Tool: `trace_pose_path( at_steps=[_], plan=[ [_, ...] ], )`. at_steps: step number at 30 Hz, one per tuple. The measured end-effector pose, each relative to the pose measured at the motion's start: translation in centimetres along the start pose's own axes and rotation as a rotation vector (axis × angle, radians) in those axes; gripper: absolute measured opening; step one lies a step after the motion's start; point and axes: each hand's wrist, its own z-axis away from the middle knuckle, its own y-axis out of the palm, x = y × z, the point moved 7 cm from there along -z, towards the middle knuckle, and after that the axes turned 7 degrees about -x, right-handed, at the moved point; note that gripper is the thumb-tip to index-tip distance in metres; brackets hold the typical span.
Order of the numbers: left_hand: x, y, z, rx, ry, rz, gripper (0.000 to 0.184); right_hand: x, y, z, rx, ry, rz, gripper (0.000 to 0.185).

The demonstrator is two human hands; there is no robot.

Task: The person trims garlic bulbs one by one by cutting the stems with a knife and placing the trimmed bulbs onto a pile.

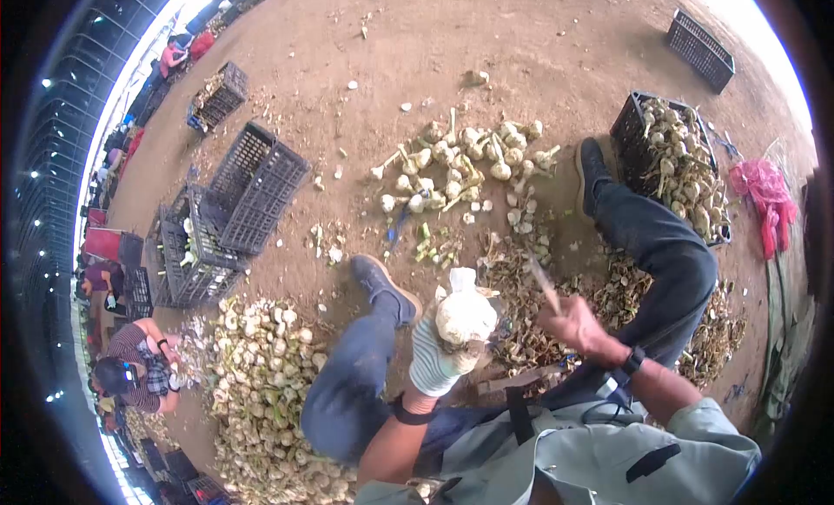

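Observation:
My left hand [434,364], in a striped white and green glove, is closed around a large pale garlic bulb [466,316] held up between my knees. To its right, my bare right hand [577,326] grips a knife [545,283], its blade angled up and left, apart from the bulb. On the ground ahead lies a loose group of garlic bulbs with stems [452,171]. Dry skins and trimmings [512,327] cover the floor below my hands. A big heap of trimmed garlic [261,392] spreads beside my left leg.
A black crate full of garlic [682,162] stands by my right foot, with pink netting [764,192] beyond it. Stacked black crates [252,188] stand to the left. Another crate [699,49] lies at far right. A person [135,366] sits at far left.

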Motion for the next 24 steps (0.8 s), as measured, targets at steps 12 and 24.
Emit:
trace_pose_path(
  at_steps=[12, 24],
  plan=[
    [-2.9, -1.3, -1.3, -0.193, 0.230, 0.297, 0.056, 11.1, 3.4, 1.8, 0.091, -0.201, -0.361, 0.035],
    [0.0, -0.4, -0.5, 0.139, 0.123, -0.836, 0.046, 12.2, -0.1, 0.5, 0.229, -0.249, 0.062, 0.036]
  ],
)
